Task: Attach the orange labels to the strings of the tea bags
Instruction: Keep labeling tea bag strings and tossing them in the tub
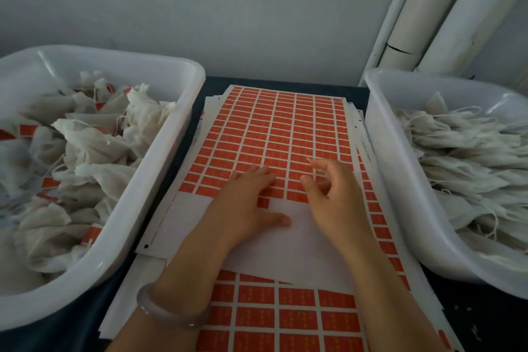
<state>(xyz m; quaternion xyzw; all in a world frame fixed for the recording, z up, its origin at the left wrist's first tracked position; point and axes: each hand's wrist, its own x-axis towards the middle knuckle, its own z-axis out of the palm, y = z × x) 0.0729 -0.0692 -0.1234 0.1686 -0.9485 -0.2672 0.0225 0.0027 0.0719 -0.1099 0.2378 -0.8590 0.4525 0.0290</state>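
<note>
Nearest, at bottom edge: pale bracelet (pixel 171 313) on left wrist; both forearms cut off by frame. Under the arms, lower sheet (pixel 285 314) of orange rectangles, largely covered by arms and by top sheet (pixel 300 240). Left hand (pixel 248 203) flat on top sheet, fingers straight, palm over blank white band, fingertips on nearest orange row; whatever lies beneath it hidden. Right hand (pixel 328 188) just beside it, over the sheet, fingers loosely curled, thumb close to forefinger, motion-blurred; cannot tell whether pinching something or holding nothing. Orange labels (pixel 281 123) in a grid across the far part of top sheet; print too small to read. More sheets stacked underneath, only edges showing, on dark table (pixel 71 333). To left: left tub (pixel 160 168), white, cut off by frame, heaped with labelled tea bags (pixel 85 146), orange tags showing here and there, strings mostly buried. To right: right tub (pixel 383 151), white, also cut off, holding plain tea bags (pixel 463 157) in a layered bunch, white strings looping. Farthest: grey wall (pixel 200 8); white pipes (pixel 423 23) at right, upper ends out of frame.
</note>
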